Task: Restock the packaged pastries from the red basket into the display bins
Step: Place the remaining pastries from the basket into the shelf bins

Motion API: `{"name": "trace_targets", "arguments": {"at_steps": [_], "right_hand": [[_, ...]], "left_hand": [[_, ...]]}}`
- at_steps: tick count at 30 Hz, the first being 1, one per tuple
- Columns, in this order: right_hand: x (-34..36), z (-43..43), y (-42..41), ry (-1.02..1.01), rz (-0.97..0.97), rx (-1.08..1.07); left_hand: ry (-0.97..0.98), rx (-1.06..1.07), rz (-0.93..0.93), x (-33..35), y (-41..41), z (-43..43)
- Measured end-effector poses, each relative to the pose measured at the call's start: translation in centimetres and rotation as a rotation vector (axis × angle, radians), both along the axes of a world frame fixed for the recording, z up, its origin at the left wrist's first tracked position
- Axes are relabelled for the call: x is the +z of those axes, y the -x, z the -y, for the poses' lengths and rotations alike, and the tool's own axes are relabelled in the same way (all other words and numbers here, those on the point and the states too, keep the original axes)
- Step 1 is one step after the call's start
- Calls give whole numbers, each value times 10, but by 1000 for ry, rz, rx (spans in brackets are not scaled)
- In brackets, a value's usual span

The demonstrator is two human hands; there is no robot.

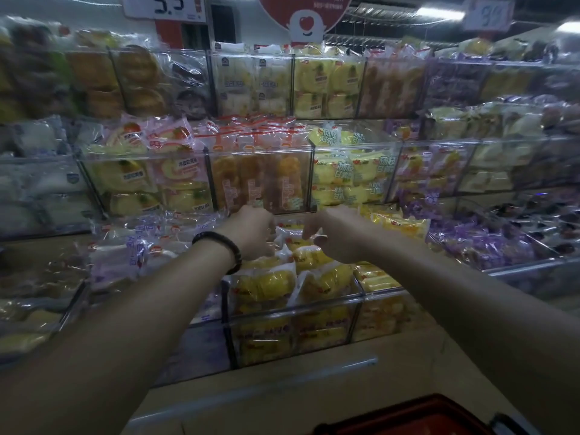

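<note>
Both arms reach forward over a clear display bin (292, 307) in the bottom row, filled with yellow packaged pastries (266, 285). My left hand (251, 232), with a dark bead bracelet on its wrist, curls its fingers down onto the packets at the back of the bin. My right hand (332, 233) does the same just to the right, fingers bent over a yellow and white packet (293, 235). Whether either hand grips a packet is hidden by the knuckles. The red basket (408, 417) shows only its rim at the bottom edge.
Three tiers of clear bins hold packaged pastries: orange ones (260, 180) right behind my hands, yellow ones (348, 174) to the right, purple packets (483, 240) at far right, white and purple packets (131, 249) to the left. A beige ledge (282, 384) runs in front.
</note>
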State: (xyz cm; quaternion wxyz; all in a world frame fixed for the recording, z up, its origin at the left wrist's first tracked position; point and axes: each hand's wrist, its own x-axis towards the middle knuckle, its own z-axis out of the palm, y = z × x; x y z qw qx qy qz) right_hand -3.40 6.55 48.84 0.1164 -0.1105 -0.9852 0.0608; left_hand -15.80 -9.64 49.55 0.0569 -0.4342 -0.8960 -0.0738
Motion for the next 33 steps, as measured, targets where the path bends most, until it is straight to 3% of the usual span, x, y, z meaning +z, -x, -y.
{"name": "trace_targets", "arguments": {"at_steps": [3, 8, 12, 15, 24, 30, 33], "right_hand": [[2, 2, -30, 14, 56, 93], [-24, 5, -54, 24, 131, 143], [-55, 12, -50, 69, -26, 85], [-64, 15, -51, -21, -85, 32], [-50, 33, -37, -285, -266, -174], [-53, 37, -34, -153, 21, -56], [-56, 30, -38, -95, 14, -17]], "left_hand": [[-203, -105, -16, 0, -16, 15], [-250, -185, -97, -45, -38, 47], [-252, -150, -225, -81, -37, 56], [-261, -140, -288, -91, -32, 57], [-265, -54, -233, -96, -32, 54], [-302, -63, -127, -95, -25, 48], [-279, -80, -76, -96, -16, 49]]}}
